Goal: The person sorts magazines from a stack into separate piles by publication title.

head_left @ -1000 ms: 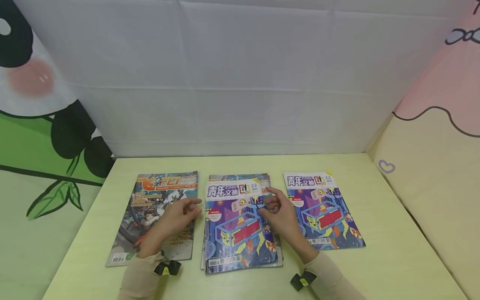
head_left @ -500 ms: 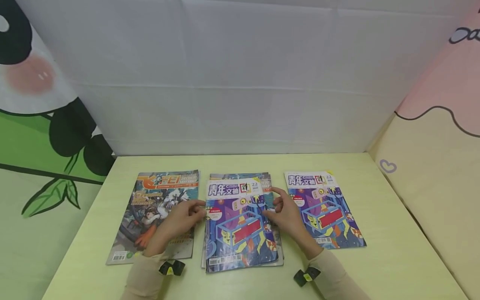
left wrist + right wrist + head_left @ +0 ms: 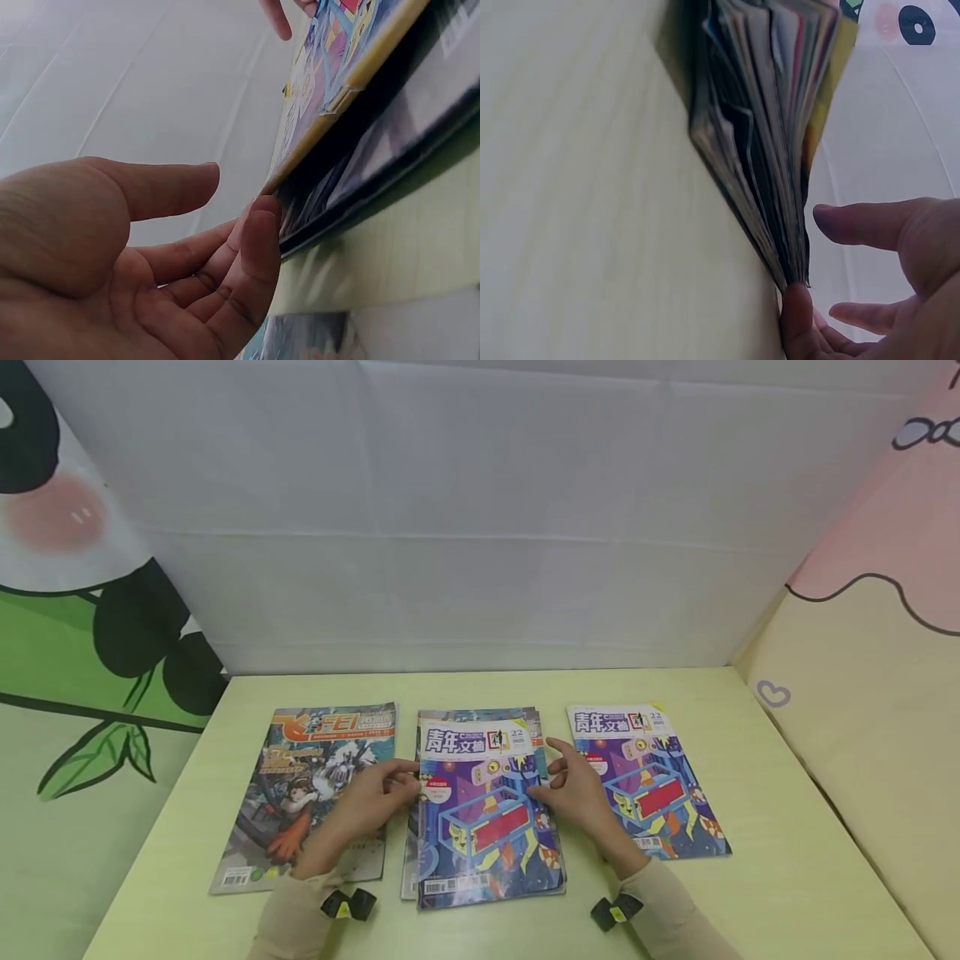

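Note:
A purple magazine (image 3: 480,818) lies over a grey magazine (image 3: 409,860) in the middle of the table. The upper one is shifted a little toward the near side, so the lower one shows along its far and left edges. My left hand (image 3: 375,797) touches the stack's left edge with its fingertips; in the left wrist view the thumb (image 3: 176,191) stands apart from the covers. On the other side my right hand (image 3: 577,789) has its fingers against the right edge. The right wrist view shows a fingertip at the page edges (image 3: 772,150), the thumb held off.
To the left lies another grey magazine (image 3: 300,810) with an orange title, partly under my left forearm. A second purple magazine (image 3: 652,777) is at the right, close to my right hand. A white cloth wall (image 3: 480,568) rises behind the pale table (image 3: 795,860).
The upper purple magazine has slid slightly right over the grey one, and my left hand has moved right with it. My right hand has shifted a little to the right.

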Action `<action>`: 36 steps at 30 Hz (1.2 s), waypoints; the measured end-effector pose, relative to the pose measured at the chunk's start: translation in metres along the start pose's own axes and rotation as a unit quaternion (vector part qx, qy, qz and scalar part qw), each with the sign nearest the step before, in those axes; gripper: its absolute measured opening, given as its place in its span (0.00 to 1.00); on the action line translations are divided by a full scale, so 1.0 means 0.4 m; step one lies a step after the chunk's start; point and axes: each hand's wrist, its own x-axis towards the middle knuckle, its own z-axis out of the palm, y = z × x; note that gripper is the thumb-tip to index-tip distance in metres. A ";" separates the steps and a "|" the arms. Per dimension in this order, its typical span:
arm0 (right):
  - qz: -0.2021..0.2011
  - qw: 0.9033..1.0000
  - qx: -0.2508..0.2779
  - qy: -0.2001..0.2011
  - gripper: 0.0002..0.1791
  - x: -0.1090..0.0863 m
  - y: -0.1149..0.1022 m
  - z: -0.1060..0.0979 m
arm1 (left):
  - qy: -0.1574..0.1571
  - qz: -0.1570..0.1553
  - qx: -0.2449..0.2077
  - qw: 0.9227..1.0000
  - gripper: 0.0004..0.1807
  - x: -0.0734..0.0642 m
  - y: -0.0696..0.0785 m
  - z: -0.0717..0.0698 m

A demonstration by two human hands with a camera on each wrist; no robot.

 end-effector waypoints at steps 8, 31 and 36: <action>-0.008 1.000 -0.006 -0.007 0.45 -0.004 -0.004 -0.010 | -0.009 -0.005 -0.044 0.999 0.25 0.001 0.014 0.027; 0.032 0.999 0.018 -0.009 0.33 -0.001 0.001 -0.036 | 0.003 -0.015 -0.092 0.996 0.33 -0.007 0.052 0.079; 0.023 1.000 0.021 0.000 0.30 0.005 -0.001 -0.039 | 0.025 -0.023 -0.079 0.996 0.33 -0.006 0.050 0.090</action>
